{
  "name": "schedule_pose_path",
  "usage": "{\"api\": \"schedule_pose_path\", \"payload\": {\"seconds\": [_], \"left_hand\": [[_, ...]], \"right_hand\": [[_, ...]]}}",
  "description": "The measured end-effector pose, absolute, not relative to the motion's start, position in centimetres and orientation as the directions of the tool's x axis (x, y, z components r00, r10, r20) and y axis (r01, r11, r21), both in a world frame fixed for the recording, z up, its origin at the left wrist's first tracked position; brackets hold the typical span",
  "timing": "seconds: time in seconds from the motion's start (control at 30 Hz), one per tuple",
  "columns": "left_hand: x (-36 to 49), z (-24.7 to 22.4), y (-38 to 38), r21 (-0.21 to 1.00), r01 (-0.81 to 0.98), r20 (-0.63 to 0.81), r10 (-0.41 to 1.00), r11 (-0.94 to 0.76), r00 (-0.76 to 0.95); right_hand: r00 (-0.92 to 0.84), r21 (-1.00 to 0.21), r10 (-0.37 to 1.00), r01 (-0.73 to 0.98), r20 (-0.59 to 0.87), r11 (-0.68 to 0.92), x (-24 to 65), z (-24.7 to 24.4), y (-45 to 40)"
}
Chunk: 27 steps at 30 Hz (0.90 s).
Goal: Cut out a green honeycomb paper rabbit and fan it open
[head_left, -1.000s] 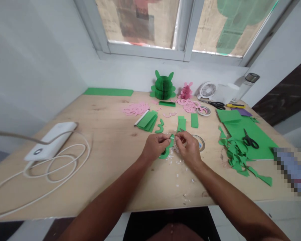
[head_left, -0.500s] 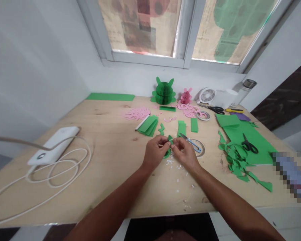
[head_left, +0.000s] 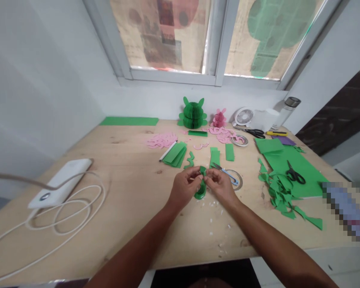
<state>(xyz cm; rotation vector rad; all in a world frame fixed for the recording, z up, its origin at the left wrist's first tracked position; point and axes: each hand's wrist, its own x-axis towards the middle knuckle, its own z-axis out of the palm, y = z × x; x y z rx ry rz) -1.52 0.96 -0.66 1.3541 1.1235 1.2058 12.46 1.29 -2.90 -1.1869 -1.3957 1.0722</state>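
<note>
Pinched between my left hand [head_left: 184, 185] and my right hand [head_left: 220, 185] is a curled green paper strip [head_left: 200, 194], its lower loop hanging just above the table. Both hands are closed at the fingertips, which nearly meet around the strip. Just right of my right hand lie blue-handled thread snips [head_left: 234, 180] over a roll of tape [head_left: 240, 181]. A wavy green paper piece [head_left: 191, 159] rests beyond my left hand. Small white paper bits [head_left: 211, 206] are scattered below my hands.
Folded green papers [head_left: 176, 155] and pink paper cutouts [head_left: 162, 141] lie farther back. A green paper figure [head_left: 193, 115] and a pink one [head_left: 219, 119] stand near the wall. Right are black scissors [head_left: 295, 175] on a green sheet [head_left: 310, 170]; left, a white power bank [head_left: 61, 182] with cable.
The view has tilted and shifted slightly. More of the green strip's loop now shows beneath my fingers, while both hands keep their pinch on it.
</note>
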Motion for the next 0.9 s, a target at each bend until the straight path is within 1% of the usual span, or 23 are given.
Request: {"api": "schedule_pose_path", "payload": {"seconds": [0.1, 0.17, 0.3, 0.37, 0.53, 0.67, 0.8, 0.9], "left_hand": [[-1.8, -0.4, 1.2, 0.997, -0.077, 0.009, 0.99, 0.002, 0.144], [-2.0, -0.2, 1.3, 0.991, -0.121, -0.038, 0.982, 0.061, 0.185], [-2.3, -0.1, 1.5, 0.99, -0.115, -0.052, 0.979, 0.076, 0.198], [-2.4, -0.2, 1.7, 0.995, -0.086, -0.032, 0.984, 0.047, 0.174], [-2.5, -0.8, 2.0, 0.999, 0.014, 0.043, 0.993, -0.045, 0.113], [-2.5, -1.1, 2.1, 0.997, -0.013, 0.074, 0.992, -0.073, 0.105], [-2.5, -1.0, 2.1, 0.999, 0.0, 0.048, 0.995, -0.049, 0.087], [-2.5, -0.9, 2.1, 1.0, 0.025, 0.008, 0.997, -0.01, 0.08]], "right_hand": [[-0.083, -0.996, 0.993, 0.035, 0.083, 0.086, 12.6, -3.0, 1.4], [-0.107, -0.998, 0.992, -0.006, 0.063, 0.063, 12.6, -2.8, 1.4], [-0.157, -0.999, 0.986, -0.025, 0.051, 0.047, 12.6, -2.3, 1.2], [-0.146, -0.998, 0.987, 0.004, 0.064, 0.065, 12.6, -2.2, 1.1], [-0.027, -0.98, 0.991, 0.149, 0.132, 0.135, 12.6, -2.1, 0.9], [0.005, -0.96, 0.984, 0.221, 0.178, 0.173, 12.7, -2.0, 0.8], [0.027, -0.94, 0.978, 0.281, 0.209, 0.193, 12.9, -2.0, 0.9], [0.045, -0.908, 0.969, 0.362, 0.242, 0.21, 13.2, -2.0, 0.9]]}}
